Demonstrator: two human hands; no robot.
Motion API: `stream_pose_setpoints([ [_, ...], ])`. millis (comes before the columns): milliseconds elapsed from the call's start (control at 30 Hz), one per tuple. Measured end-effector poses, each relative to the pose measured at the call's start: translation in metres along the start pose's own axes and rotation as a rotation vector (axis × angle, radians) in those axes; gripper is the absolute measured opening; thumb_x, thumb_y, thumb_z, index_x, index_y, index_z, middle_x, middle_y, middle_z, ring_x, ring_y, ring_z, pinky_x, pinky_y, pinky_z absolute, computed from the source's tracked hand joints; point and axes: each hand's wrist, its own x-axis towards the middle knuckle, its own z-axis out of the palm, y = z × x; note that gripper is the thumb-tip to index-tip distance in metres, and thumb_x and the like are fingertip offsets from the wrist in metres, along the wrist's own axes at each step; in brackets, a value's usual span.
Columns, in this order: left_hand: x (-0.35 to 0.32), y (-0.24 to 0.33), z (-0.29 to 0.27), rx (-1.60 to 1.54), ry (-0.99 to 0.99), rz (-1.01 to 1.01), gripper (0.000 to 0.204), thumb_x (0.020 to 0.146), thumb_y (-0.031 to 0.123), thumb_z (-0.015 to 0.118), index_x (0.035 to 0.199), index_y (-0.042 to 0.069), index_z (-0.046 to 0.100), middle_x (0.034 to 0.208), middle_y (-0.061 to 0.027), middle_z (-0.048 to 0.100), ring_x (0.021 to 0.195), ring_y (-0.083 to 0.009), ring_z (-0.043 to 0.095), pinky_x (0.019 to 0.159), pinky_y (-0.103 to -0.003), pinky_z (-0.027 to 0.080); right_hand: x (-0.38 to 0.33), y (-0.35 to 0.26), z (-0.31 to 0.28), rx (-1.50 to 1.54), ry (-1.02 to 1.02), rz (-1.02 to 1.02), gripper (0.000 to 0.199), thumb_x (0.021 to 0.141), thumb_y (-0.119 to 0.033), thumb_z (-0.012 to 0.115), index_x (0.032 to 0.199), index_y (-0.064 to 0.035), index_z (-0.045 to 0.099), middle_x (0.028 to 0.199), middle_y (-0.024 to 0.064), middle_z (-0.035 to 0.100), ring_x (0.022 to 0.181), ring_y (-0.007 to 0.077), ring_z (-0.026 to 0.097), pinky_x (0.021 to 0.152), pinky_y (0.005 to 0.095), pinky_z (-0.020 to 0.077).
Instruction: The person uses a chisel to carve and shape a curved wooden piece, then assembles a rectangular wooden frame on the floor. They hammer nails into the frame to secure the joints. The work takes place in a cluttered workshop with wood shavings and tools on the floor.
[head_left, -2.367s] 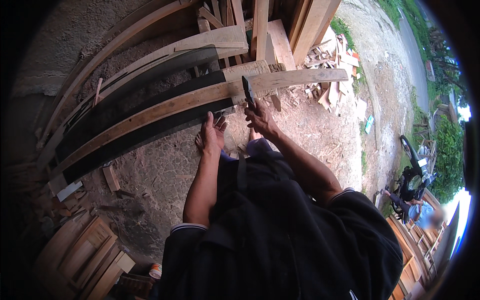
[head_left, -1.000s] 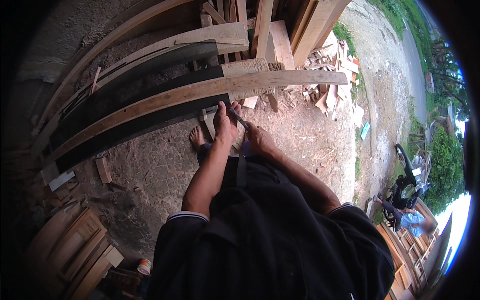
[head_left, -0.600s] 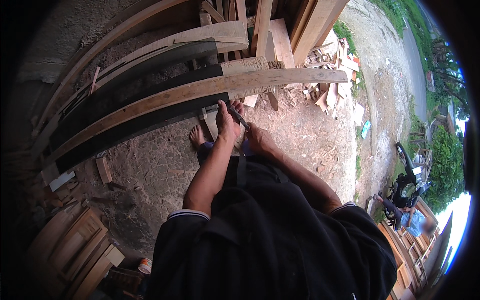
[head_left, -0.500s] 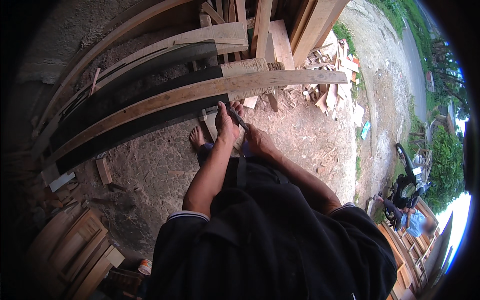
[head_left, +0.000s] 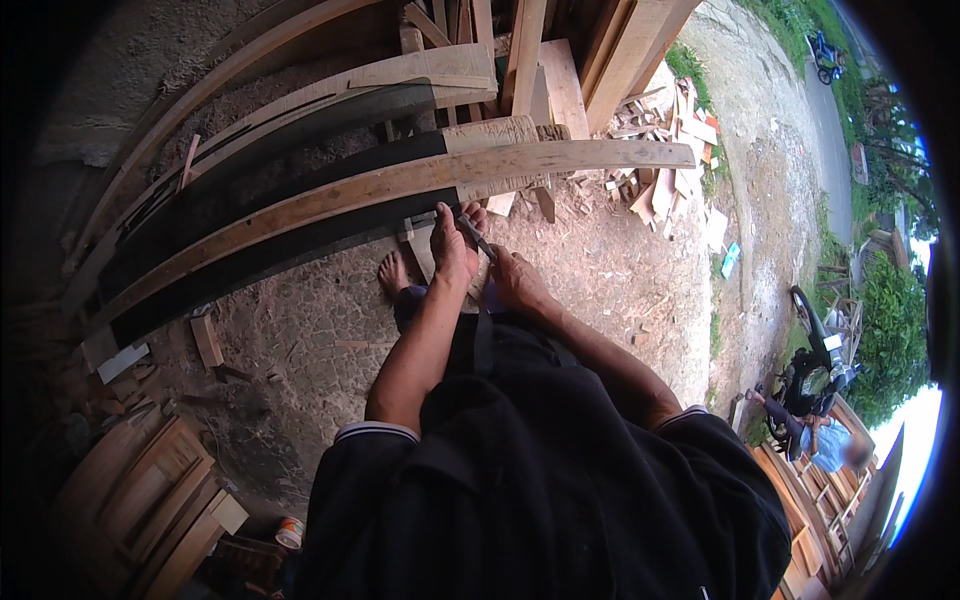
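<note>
The long, flat, black sheet lies ahead of both hands and mostly to their left, its long axis slanting up rightward, with a long, pale-brown wooden strip along its top. The left hand is nearer, at its near right corner, fingers partly curled; whether they grip anything I cannot tell. The right hand's fingers are closed round a dark, narrow hand tool, angled up-left toward that corner.
</note>
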Motion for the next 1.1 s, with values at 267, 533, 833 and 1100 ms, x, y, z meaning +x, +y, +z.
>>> stream_pose_setpoints([
  [267, -0.003, 0.002, 0.004, 0.016, -0.006, 0.017, 0.057, 0.096, 0.054, 0.056, 0.107, -0.002, 0.057, 0.099, -0.013, 0.065, 0.089, -0.0237, 0.062, 0.085, -0.037, 0.051, 0.002, 0.008, 0.005, 0.013, 0.045, -0.033, 0.021, 0.097, -0.017, 0.05, 0.114, -0.0046, 0.053, 0.092, 0.0306, 0.062, 0.09, 0.0499, 0.06, 0.078, 0.0559, 0.0469],
  [533, -0.005, 0.003, 0.01, -0.05, 0.021, -0.01, 0.059, 0.096, 0.054, 0.057, 0.107, -0.004, 0.054, 0.095, -0.0134, 0.063, 0.084, -0.0235, 0.059, 0.082, -0.036, 0.05, 0.002, 0.011, 0.004, -0.003, 0.042, -0.003, 0.019, 0.097, -0.018, 0.05, 0.109, -0.0038, 0.053, 0.087, 0.0295, 0.063, 0.087, 0.0492, 0.062, 0.073, 0.0552, 0.0468],
  [833, -0.007, 0.006, 0.007, -0.01, 0.015, -0.036, 0.057, 0.094, 0.054, 0.059, 0.104, -0.002, 0.058, 0.098, -0.0138, 0.066, 0.088, -0.0249, 0.062, 0.084, -0.037, 0.051, -0.003, -0.001, 0.004, -0.023, 0.023, 0.031, 0.023, 0.096, -0.013, 0.05, 0.117, -0.0048, 0.049, 0.101, 0.032, 0.058, 0.096, 0.0496, 0.059, 0.079, 0.0558, 0.0466],
  [1100, -0.004, 0.005, 0.0, 0.014, 0.003, -0.017, 0.056, 0.092, 0.053, 0.063, 0.105, -0.001, 0.059, 0.1, -0.0146, 0.068, 0.093, -0.0265, 0.065, 0.089, -0.039, 0.053, -0.002, 0.0, 0.008, -0.016, 0.026, 0.038, 0.024, 0.096, -0.013, 0.05, 0.118, -0.0048, 0.048, 0.101, 0.0323, 0.056, 0.094, 0.0501, 0.056, 0.081, 0.0562, 0.0443],
])
